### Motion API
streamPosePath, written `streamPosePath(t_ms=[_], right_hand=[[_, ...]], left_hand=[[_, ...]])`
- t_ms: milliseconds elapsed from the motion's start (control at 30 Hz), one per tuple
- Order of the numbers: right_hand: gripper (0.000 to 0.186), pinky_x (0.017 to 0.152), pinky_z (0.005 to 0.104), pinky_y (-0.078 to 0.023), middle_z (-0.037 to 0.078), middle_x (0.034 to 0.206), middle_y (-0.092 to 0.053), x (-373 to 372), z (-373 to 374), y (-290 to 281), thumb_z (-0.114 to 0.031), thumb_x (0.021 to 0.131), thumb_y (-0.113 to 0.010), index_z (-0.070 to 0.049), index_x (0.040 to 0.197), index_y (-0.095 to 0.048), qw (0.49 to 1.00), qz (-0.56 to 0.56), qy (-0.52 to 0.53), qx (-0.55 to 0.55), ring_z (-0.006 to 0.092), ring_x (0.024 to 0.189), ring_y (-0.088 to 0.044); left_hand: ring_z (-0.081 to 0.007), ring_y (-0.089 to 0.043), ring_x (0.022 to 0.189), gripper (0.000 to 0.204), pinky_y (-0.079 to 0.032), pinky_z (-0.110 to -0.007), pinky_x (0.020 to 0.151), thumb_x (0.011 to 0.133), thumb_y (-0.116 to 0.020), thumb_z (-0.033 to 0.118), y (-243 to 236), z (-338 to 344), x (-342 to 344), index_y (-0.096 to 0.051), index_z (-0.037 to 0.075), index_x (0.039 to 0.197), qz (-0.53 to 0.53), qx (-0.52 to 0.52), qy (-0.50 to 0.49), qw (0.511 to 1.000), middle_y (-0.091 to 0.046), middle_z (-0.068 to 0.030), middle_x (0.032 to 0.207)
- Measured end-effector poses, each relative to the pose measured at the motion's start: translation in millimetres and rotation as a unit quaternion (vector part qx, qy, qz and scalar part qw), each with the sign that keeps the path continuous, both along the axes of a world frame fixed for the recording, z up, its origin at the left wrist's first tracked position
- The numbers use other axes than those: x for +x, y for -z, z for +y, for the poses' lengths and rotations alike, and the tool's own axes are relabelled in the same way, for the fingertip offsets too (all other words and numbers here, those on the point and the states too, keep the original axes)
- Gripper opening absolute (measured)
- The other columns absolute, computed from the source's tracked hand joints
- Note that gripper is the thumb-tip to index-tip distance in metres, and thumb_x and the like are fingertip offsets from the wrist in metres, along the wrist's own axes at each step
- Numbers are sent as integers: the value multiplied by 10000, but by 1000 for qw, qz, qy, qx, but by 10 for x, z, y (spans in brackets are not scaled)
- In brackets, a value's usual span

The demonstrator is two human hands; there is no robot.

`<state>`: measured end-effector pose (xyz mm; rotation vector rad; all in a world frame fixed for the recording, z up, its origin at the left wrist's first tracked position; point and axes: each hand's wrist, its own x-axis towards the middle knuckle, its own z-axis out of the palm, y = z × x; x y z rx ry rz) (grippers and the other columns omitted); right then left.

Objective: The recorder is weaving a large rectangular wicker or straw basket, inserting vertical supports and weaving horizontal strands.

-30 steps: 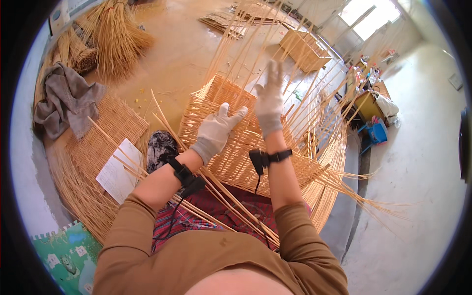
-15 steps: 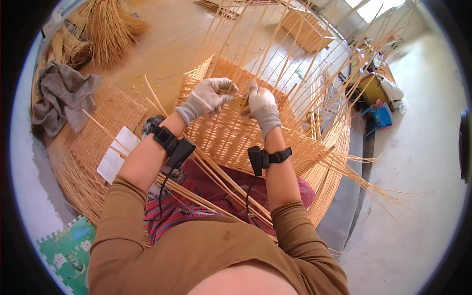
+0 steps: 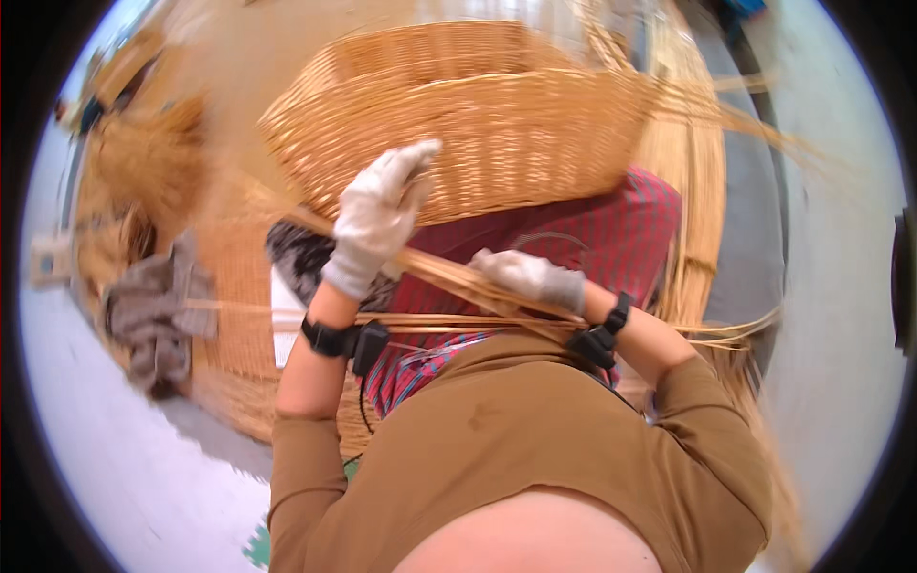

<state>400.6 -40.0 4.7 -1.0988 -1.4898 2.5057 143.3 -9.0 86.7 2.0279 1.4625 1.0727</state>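
Note:
A woven wicker basket (image 3: 535, 134) lies beyond my lap, its near wall facing me. My left hand (image 3: 382, 210), in a pale work glove, is open in front of the basket's left part, fingers stretched out and pointing away from me; it holds nothing. Across my lap runs a bundle of wicker strips (image 3: 444, 272). My gloved right hand (image 3: 525, 277) is closed around these strips at my right side; the fingertips are partly hidden. Several thinner strips (image 3: 430, 323) lie nearer my waist.
Red striped cloth (image 3: 573, 229) covers my lap. Long loose strips (image 3: 693, 181) are laid out at the right. On the left are a flat woven panel (image 3: 239, 253), a grey cloth (image 3: 153, 320) and a blurred bundle of straw-coloured stalks (image 3: 158, 158).
The view has tilted down and turned. Both hands have left the basket's upright stakes and come back toward my lap. My right hand has taken hold of the strips there.

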Motion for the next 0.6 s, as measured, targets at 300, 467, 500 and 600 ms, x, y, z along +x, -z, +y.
streamPosePath(t_ms=[300, 467, 500, 600], right_hand=[[415, 841, 481, -571, 184, 989, -764, 81, -125, -23, -424, 1097, -548, -97, 1271, -733, 907, 48, -62, 415, 393, 947, -725], [342, 960, 436, -584, 178, 1139, -780, 814, 121, -135, -373, 1047, -630, -101, 1212, -754, 896, 43, 153, 415, 348, 1074, -747], [339, 979, 425, -581, 169, 1163, -779, 1071, 169, -217, -356, 1046, -634, -95, 1231, -746, 904, 23, 162, 395, 329, 1098, -745], [388, 998, 408, -578, 157, 1186, -782, 1891, 189, -511, -368, 1019, -675, -69, 1259, -733, 880, -46, 237, 408, 300, 1136, -742]], left_hand=[[-371, -715, 971, 462, -572, -481, 854, 880, -815, 265, 471, -191, 340, -684, 166, 1312, 261, -230, 247, 904, -737, -152, 1084], [-210, -693, 1073, 585, -624, -381, 876, 1028, -706, 354, 1194, -73, 189, -555, 34, 1493, -85, -627, 117, 765, -666, -151, 1285], [-271, -656, 1186, 646, -620, -417, 918, 1034, -706, 355, 1293, -17, 144, -482, 62, 1564, -78, -653, 33, 753, -615, -170, 1382], [-358, -608, 1324, 712, -621, -460, 953, 1033, -704, 345, 1461, 67, 114, -404, 130, 1643, -152, -699, -123, 687, -557, -216, 1484]])
